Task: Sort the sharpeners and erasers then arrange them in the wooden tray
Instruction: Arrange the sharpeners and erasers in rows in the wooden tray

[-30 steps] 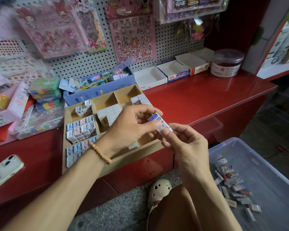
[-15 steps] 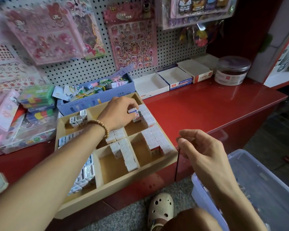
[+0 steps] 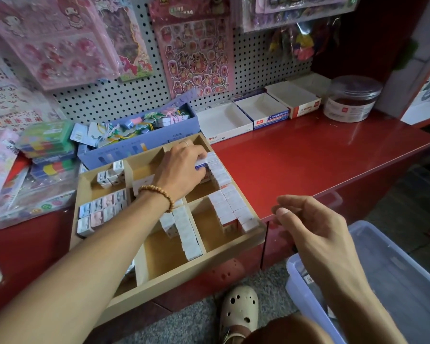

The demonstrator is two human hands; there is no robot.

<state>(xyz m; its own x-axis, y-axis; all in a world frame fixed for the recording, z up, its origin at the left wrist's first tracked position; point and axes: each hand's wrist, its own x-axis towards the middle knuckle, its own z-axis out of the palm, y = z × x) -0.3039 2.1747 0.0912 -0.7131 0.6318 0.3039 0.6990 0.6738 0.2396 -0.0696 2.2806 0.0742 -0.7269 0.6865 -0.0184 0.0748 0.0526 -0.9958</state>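
A wooden tray (image 3: 174, 270) with several compartments sits on the red counter, overhanging its front edge. Rows of white wrapped erasers (image 3: 230, 202) line the right compartments. More small boxed items (image 3: 99, 209) fill the left ones. My left hand (image 3: 181, 167) reaches into the far right compartment and holds a blue-and-white eraser (image 3: 201, 165) among the row there. My right hand (image 3: 308, 227) hovers over the counter's front edge, to the right of the tray. Its fingers are loosely curled and it holds nothing.
A clear plastic bin (image 3: 392, 274) stands on the floor at lower right with loose items inside. Several open white boxes (image 3: 261, 112) and a round jar (image 3: 350, 100) line the back of the counter (image 3: 320, 157). A blue box (image 3: 139, 142) stands behind the tray. A foot in a cream clog (image 3: 238, 311) is below.
My left hand took the eraser from my right hand and carried it into the far right compartment. My right hand, now free, drew back over the counter's edge.
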